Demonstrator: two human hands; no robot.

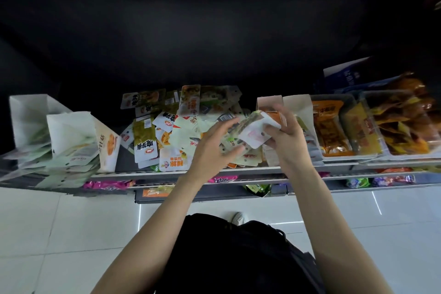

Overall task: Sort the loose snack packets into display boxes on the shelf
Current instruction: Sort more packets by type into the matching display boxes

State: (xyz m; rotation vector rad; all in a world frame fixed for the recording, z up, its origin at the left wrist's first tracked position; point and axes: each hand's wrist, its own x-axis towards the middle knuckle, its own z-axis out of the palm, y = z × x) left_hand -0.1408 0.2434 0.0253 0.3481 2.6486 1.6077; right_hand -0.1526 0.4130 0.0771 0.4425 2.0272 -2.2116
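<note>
Gathering is the step in hand: the right hand (286, 136) pinches a few pale packets (254, 130) above the loose pile (181, 126), and the left hand (214, 143), fingers spread, touches them. Next, probably, carry them to a matching display box (71, 131) at nine o'clock.

Beside the glossy plastic snack packets (167, 131) heaped on the shelf (238, 170), matt white cardboard boxes (69, 131) stand; below the shelf, floor tiles (71, 234) look smooth and shiny.
</note>
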